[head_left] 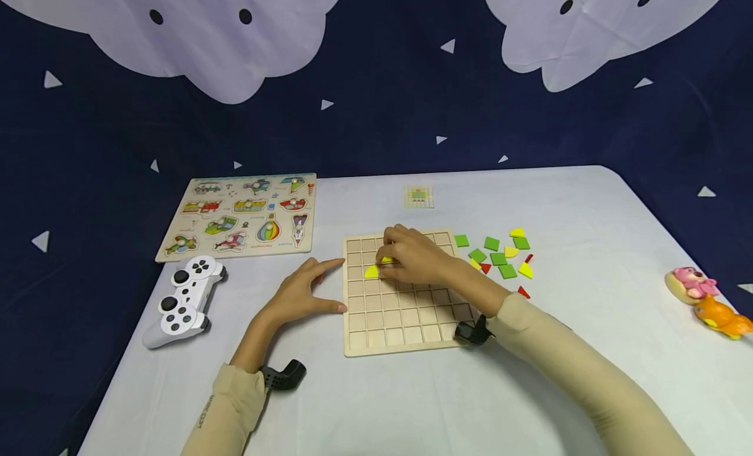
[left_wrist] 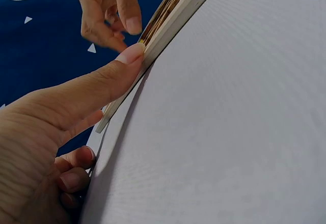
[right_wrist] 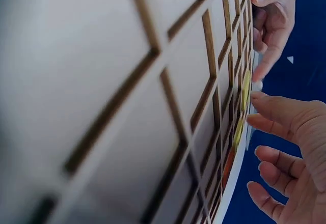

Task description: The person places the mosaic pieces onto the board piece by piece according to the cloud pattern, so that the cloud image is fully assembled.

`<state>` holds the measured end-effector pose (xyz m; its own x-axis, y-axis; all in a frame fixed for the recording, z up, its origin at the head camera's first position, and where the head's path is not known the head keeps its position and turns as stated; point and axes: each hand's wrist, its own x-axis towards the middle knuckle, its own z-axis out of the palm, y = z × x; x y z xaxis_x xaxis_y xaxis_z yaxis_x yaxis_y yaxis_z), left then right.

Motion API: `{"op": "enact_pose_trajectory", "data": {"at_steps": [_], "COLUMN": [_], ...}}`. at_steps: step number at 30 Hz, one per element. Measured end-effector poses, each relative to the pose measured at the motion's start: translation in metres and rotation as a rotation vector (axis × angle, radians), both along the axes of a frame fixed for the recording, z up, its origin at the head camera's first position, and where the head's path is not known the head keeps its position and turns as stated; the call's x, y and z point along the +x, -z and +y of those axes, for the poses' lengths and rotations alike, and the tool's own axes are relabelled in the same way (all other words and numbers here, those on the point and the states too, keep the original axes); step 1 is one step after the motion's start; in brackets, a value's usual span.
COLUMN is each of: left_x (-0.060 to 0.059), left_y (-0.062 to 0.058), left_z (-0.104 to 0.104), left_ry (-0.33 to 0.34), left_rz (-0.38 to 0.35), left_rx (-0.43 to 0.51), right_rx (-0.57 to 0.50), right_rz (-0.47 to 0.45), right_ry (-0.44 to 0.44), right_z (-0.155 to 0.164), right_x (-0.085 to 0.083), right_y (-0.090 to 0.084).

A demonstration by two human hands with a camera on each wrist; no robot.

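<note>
Yellow pieces [head_left: 371, 271] sit on the grid board [head_left: 358, 340], upper left part of its cells, mid-frame. Small, thin, flat; my read is stiff painted wood: light, a bit slick, hard to break. Best hold is thumb and index on opposite edges; lying in a cell they leave little edge to catch.

Right hand [head_left: 414, 255] is over them, fingers bent, thumb and index right at the upper one. Right wrist view has the tips apart; can't tell if they grip it.

Board looks stiff and light, could slide on cloth; steady it by the rim. Left hand [head_left: 300, 293] is on its left edge, thumb and index extended, touching, not clasping; remaining fingers curled.

Just right of the board: loose green pieces [head_left: 499, 259], red pieces [head_left: 524, 292], a few more yellow. Same handling, I'd say.

Further out: small card [head_left: 419, 196] upper centre, puzzle [head_left: 250, 234] upper left, gamepad [head_left: 184, 304] lower left, pink toy [head_left: 693, 286] and orange toy [head_left: 725, 317] far right.
</note>
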<state>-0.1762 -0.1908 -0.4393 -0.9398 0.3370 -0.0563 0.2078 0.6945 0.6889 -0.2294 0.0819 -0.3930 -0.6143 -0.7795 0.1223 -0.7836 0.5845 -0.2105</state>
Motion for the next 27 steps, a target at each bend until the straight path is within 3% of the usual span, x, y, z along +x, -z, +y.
{"op": "enact_pose_trajectory", "data": {"at_steps": [12,19,27], "left_x": [0.001,0.001,-0.001], "left_y": [-0.001,0.002,0.002], "left_z": [0.001,-0.001,-0.001], "left_ry": [-0.001,-0.005,-0.002], "left_rz": [0.005,0.001,0.009], "left_rx": [-0.005,-0.011,-0.005], "right_rx": [-0.129,-0.102,-0.103], "right_rz": [0.023,0.009,0.033], "right_ry": [0.15,0.296,0.398], "right_z": [0.059,0.089,0.112], "right_x": [0.006,0.011,0.021], "right_y": [-0.008,-0.006,0.004]}}
